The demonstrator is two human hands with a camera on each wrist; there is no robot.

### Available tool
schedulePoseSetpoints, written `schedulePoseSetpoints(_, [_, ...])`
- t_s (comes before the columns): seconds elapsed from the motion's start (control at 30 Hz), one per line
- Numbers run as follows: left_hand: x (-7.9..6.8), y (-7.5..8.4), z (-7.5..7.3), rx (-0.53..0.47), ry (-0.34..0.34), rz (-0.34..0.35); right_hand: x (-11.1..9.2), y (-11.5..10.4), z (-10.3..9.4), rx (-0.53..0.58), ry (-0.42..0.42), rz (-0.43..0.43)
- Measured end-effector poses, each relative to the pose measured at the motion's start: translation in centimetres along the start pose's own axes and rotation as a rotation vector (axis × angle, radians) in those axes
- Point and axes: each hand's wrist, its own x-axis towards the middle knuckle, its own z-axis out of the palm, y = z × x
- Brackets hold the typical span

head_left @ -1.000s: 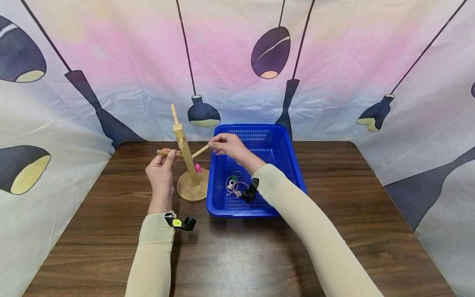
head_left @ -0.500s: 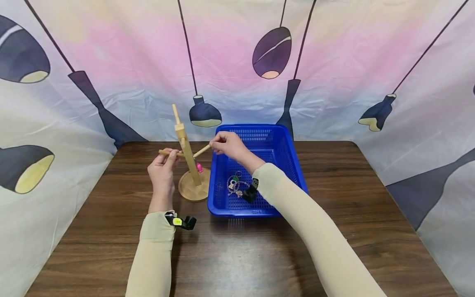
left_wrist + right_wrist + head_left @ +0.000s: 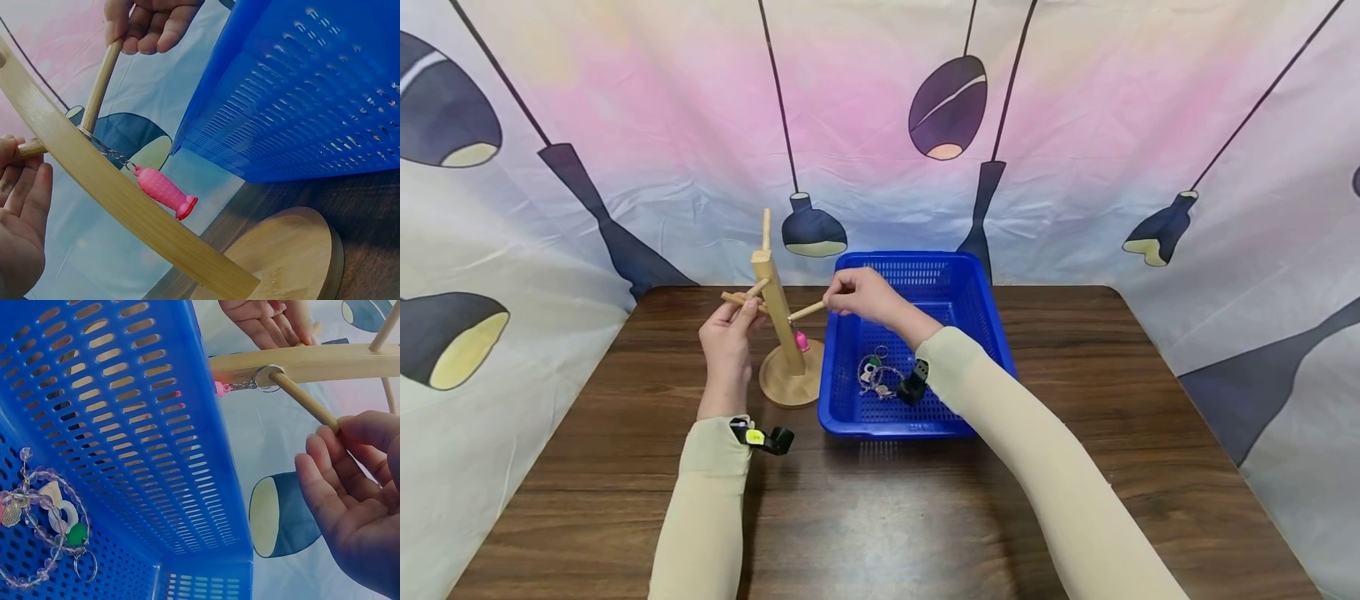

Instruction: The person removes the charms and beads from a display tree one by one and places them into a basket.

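A wooden peg stand (image 3: 782,321) with a round base (image 3: 784,388) stands left of the basket, its pegs sticking out at different heights. My left hand (image 3: 727,346) pinches a peg (image 3: 30,150) on the stand's left side. On the opposite side my right hand (image 3: 871,297) pinches the end of another peg (image 3: 306,403) between thumb and fingers. Round that peg, close to the post, hangs the metal ring (image 3: 269,379) of a pink keychain (image 3: 164,189). Its pink figure dangles beside the post, above the base.
A blue plastic basket (image 3: 917,431) sits right of the stand, under my right forearm. Inside lie beaded bracelets (image 3: 47,503) and a keychain with a green piece (image 3: 77,534). All rests on a dark wooden table (image 3: 880,517) before a printed cloth backdrop (image 3: 880,125).
The stand has turned: its top peg has swung from leaning left to nearly upright, and a middle peg now points left. My hands keep hold of their pegs, shifting slightly.
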Motion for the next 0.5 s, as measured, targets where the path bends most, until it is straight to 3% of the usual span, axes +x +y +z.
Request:
schedulePoseSetpoints(0.3, [0.49, -0.05, 0.24, 0.038, -0.029, -0.050, -0.13, -0.50, -0.54, -0.116, -0.099, -0.007])
schedulePoseSetpoints(0.5, [0.75, -0.01, 0.30, 0.029, -0.034, -0.073, -0.11, -0.46, -0.56, -0.083, -0.148, 0.004])
